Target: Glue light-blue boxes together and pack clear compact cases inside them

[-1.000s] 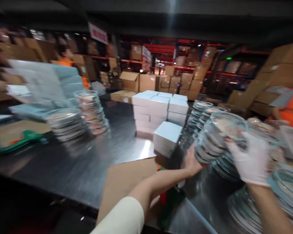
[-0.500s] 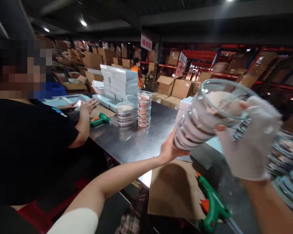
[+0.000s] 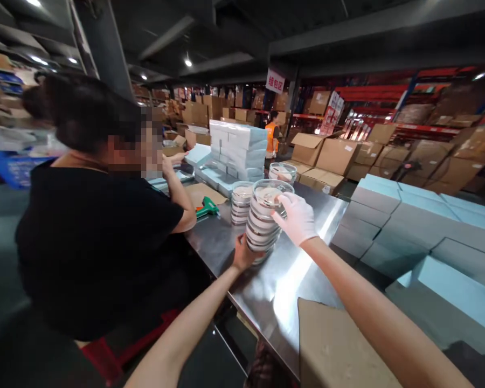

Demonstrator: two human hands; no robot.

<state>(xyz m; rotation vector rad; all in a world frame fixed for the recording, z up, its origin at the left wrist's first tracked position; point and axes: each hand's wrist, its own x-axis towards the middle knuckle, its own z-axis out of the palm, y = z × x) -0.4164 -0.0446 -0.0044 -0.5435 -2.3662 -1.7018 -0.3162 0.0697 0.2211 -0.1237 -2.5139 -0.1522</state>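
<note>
A tall stack of clear round lidded dishes (image 3: 262, 221) stands near the left edge of the steel table (image 3: 291, 280). My bare left hand (image 3: 244, 254) grips the stack's base. On its top and right side lies my right hand (image 3: 296, 217) in a white glove. Two shorter stacks of the same dishes (image 3: 241, 200) stand just behind it.
A person in a black shirt (image 3: 101, 237) works at the table's left, beside a green glue gun (image 3: 207, 207) on cardboard. Piles of pale blue boxes (image 3: 392, 215) fill the right, with more boxes (image 3: 238, 145) at the far end. A brown cardboard sheet (image 3: 339, 345) lies near me. Cartons and racks stand behind.
Both hands lifted the dish stack from the right side of the table, carried it left and set it down behind the two shorter stacks. My view swung left with it.
</note>
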